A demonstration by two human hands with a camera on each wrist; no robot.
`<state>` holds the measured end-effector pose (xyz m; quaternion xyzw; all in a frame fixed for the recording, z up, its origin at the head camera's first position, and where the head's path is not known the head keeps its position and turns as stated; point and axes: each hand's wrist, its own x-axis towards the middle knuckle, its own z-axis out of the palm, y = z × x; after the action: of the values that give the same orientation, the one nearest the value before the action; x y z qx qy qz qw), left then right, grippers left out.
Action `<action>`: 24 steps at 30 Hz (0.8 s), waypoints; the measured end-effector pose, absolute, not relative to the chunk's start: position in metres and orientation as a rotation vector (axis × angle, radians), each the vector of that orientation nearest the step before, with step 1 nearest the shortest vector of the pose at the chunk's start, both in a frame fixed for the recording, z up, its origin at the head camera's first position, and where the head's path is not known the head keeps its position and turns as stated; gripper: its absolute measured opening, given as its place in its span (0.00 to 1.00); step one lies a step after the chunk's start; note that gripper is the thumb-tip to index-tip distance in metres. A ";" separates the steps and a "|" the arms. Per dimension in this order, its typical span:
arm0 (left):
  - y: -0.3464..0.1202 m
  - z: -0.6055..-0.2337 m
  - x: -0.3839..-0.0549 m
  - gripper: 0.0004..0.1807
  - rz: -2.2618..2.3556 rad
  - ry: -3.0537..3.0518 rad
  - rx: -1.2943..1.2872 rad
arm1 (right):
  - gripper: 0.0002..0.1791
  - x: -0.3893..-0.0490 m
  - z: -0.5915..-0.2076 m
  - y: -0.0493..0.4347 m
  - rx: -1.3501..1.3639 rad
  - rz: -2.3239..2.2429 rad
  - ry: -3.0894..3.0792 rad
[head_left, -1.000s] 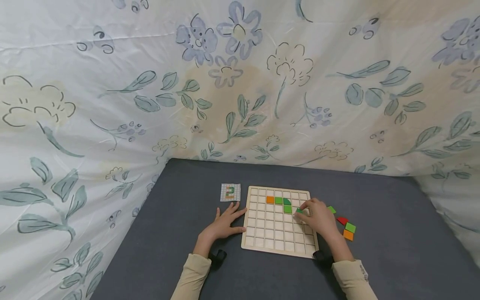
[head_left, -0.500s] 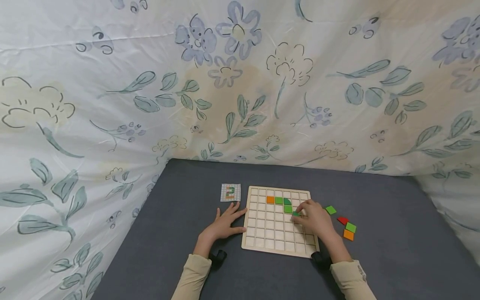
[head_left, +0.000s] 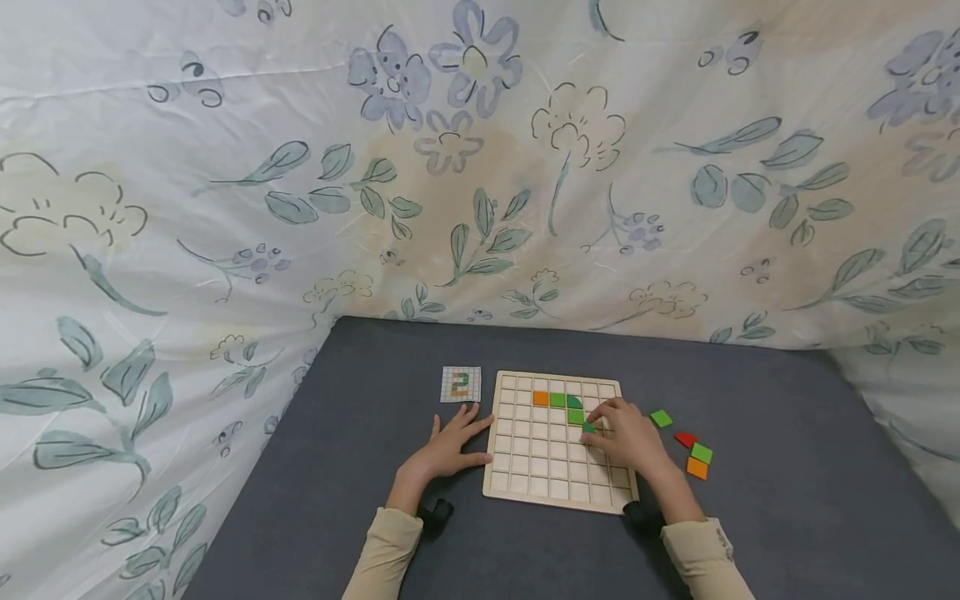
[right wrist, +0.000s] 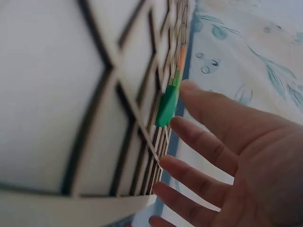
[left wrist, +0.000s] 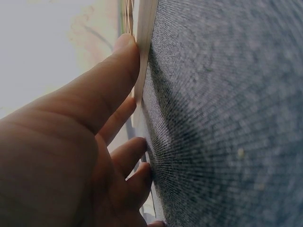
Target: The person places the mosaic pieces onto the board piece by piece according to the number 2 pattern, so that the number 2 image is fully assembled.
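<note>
"So what did the left hand (head_left: 444,451) do?"
"It lay spread out, holding nothing, touching the edge of the wooden board (head_left: 538,467)."
"And the right hand (head_left: 632,438)?"
"It pinched a dark green piece (head_left: 588,428), on or just above the board, near a light green square (head_left: 575,416). The piece probably needed to stay flat and line up straight."

- Grid board (head_left: 558,471): smooth, pale wood
- Tiles (head_left: 557,400): smooth, matt
- Card (head_left: 461,384): paper-like
- Bench (head_left: 787,433): matt, rough-woven cloth
- Floral sheet (head_left: 420,258): creased cloth, faint sheen
- Sleeves (head_left: 386,550): matt cloth
</note>
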<state>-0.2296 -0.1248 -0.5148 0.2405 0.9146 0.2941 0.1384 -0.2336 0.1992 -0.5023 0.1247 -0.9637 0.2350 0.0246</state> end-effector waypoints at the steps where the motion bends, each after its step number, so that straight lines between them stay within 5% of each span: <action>1: -0.125 -0.515 -0.230 0.37 0.847 2.646 0.695 | 0.14 -0.234 -0.502 0.201 0.414 0.750 -2.986; 11: -0.125 -0.515 -0.230 0.37 0.832 2.650 0.696 | 0.12 -0.236 -0.504 0.220 0.709 0.848 -2.911; 24: -0.125 -0.513 -0.228 0.37 0.831 2.645 0.690 | 0.11 -0.238 -0.509 0.217 0.708 0.775 -2.908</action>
<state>-0.2284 -0.1250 -0.5129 0.2391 0.9164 0.2880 0.1417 -0.2380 0.2170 -0.5091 0.2288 -0.9403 0.2507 0.0250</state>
